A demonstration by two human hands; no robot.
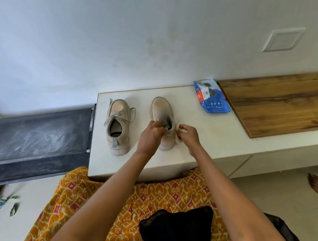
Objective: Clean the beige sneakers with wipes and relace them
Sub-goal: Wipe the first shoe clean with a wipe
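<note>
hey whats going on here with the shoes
A person is working on the right sneaker on a white counter. Both hands are at its opening: the left hand pinches something at the tongue, probably the lace, and the right hand has its fingers curled beside the heel. The left sneaker sits alongside with its laces in. A blue wipes pack lies untouched to the right.

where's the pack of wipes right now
The blue pack of wipes lies on the white counter, right of both sneakers, against the wooden board.
</note>
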